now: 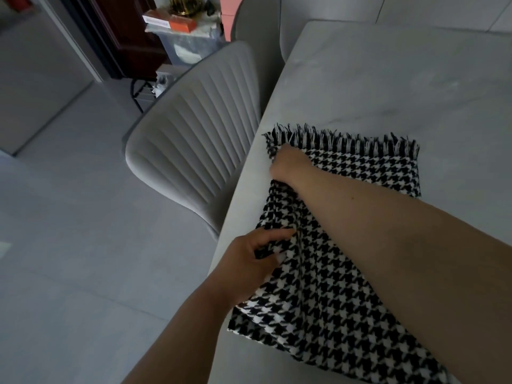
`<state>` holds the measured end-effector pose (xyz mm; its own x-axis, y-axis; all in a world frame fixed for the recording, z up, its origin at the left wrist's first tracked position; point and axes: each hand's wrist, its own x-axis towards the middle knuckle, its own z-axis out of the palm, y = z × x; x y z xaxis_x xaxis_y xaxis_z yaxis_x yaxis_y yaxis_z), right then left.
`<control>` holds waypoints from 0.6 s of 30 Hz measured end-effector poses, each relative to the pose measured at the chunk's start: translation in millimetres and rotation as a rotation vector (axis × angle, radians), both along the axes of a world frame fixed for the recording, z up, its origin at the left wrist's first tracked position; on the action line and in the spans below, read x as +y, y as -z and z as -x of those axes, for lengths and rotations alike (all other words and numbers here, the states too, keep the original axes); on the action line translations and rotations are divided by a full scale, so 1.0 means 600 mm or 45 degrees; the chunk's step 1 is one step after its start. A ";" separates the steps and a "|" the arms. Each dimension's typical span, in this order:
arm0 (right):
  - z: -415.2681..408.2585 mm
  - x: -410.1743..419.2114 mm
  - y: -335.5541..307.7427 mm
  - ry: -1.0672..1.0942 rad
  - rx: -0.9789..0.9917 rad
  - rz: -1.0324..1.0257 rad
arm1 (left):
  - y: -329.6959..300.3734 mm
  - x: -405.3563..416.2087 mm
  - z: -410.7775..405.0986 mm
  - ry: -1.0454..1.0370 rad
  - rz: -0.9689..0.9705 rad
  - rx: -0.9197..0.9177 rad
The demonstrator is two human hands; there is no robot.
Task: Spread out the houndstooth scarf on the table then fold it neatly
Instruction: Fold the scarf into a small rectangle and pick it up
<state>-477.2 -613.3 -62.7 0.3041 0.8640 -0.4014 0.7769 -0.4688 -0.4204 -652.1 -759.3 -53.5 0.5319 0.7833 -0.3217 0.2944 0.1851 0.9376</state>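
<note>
The black-and-white houndstooth scarf lies along the left side of the grey table, its fringed end toward the far side. My left hand grips the scarf's left edge near the table's rim, fingers curled into the cloth. My right hand reaches across to the far left corner by the fringe and holds the fabric there; its fingers are mostly hidden. My right forearm covers part of the scarf.
A grey padded chair stands close against the table's left edge, and a second chair is at the far end. A dark cabinet and a stand with boxes sit beyond on the tiled floor.
</note>
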 end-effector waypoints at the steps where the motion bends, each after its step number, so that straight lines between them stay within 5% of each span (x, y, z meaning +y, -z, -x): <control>1: -0.015 -0.001 -0.006 0.053 0.063 -0.043 | 0.001 -0.001 0.001 -0.007 0.024 -0.029; 5: -0.096 -0.025 -0.040 0.496 0.499 -0.248 | -0.009 -0.009 -0.028 0.007 0.091 -0.191; 8: -0.152 -0.048 -0.088 0.601 0.555 -0.420 | -0.030 -0.015 -0.070 0.074 0.143 -0.315; 12: -0.158 -0.033 -0.133 0.376 0.303 -0.644 | -0.040 -0.017 -0.082 0.038 0.265 -0.483; 18: -0.077 -0.014 -0.049 0.008 0.062 -0.312 | 0.033 -0.013 -0.017 -0.218 0.492 -0.306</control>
<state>-431.2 -621.5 -33.5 0.2954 0.9354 -0.1943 0.7501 -0.3530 -0.5593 -641.6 -766.8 -73.6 0.5008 0.7133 -0.4903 0.0131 0.5602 0.8283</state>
